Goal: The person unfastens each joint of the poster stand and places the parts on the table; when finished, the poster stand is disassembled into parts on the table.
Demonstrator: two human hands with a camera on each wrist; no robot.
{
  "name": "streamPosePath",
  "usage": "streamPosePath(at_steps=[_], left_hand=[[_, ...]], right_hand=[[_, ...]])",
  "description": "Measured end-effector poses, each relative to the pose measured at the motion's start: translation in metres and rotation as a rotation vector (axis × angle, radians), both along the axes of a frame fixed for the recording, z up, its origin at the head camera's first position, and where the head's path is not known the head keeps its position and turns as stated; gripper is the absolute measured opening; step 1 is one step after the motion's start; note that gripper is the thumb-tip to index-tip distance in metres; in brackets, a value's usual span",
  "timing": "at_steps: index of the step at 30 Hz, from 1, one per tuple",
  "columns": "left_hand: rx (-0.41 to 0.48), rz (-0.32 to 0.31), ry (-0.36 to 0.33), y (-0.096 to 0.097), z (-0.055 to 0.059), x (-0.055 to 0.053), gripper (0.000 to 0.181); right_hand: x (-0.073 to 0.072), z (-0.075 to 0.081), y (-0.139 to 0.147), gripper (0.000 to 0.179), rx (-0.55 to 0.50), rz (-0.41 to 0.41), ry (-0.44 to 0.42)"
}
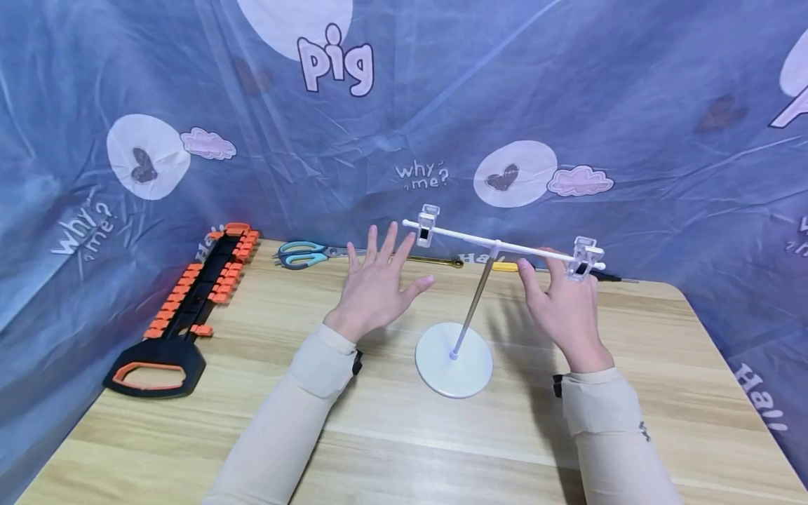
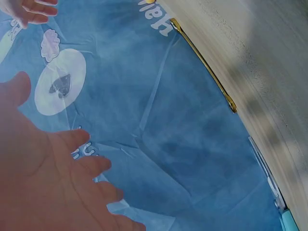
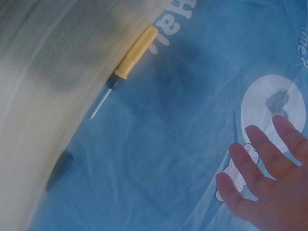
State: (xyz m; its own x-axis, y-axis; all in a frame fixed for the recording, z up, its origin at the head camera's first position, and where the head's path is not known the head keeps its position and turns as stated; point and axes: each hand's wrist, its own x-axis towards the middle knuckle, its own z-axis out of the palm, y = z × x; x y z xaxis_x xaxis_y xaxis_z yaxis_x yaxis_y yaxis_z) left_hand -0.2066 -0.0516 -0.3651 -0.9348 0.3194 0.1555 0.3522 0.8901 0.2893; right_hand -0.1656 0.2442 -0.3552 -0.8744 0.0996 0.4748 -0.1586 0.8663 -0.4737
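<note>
- Left hand [image 1: 375,291] is spread, fingers straight, gripping nothing, beside the white clip stand [image 1: 475,301]
- Right hand [image 1: 564,308] is likewise spread and unladen; whether it touches the stand I cannot tell
- The stand is upright on the table [image 1: 391,449] between both hands, its broad base presumably steadying the crossbar
- Scissors [image 1: 326,251], wrench [image 1: 435,261] and yellow-handled screwdriver [image 3: 137,52] line the far edge, probably for elbow room

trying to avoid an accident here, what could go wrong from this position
The white stand rises between the left hand and the right hand, so a careless sideways sweep might topple it. The scissors and yellow-handled screwdriver lie along the back edge of the table; a nudge could push them off.
</note>
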Motion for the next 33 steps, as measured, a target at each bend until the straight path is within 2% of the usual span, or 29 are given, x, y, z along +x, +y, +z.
streamPosePath(at_steps=[8, 15, 22, 28, 33], left_hand=[[0.028, 0.036, 0.006, 0.0001, 0.0024, 0.0001, 0.088], [0.084, 0.057, -0.021, 0.0002, 0.003, 0.0003, 0.087], [0.078, 0.056, -0.026, 0.0005, 0.0022, 0.0007, 0.087], [0.084, 0.038, -0.017, 0.0006, 0.0022, 0.0009, 0.087], [0.101, 0.035, -0.013, 0.001, 0.002, 0.0008, 0.087]], right_hand=[[-0.0013, -0.0014, -0.0018, 0.042, 0.01, -0.004, 0.061], [0.0005, -0.0012, -0.0027, 0.04, 0.017, -0.02, 0.071], [0.0024, -0.0009, -0.003, 0.038, 0.019, -0.023, 0.08], [0.003, 0.0013, -0.0024, 0.043, 0.007, -0.024, 0.026], [0.0004, 0.0019, -0.0012, 0.04, -0.007, 0.009, 0.056]])
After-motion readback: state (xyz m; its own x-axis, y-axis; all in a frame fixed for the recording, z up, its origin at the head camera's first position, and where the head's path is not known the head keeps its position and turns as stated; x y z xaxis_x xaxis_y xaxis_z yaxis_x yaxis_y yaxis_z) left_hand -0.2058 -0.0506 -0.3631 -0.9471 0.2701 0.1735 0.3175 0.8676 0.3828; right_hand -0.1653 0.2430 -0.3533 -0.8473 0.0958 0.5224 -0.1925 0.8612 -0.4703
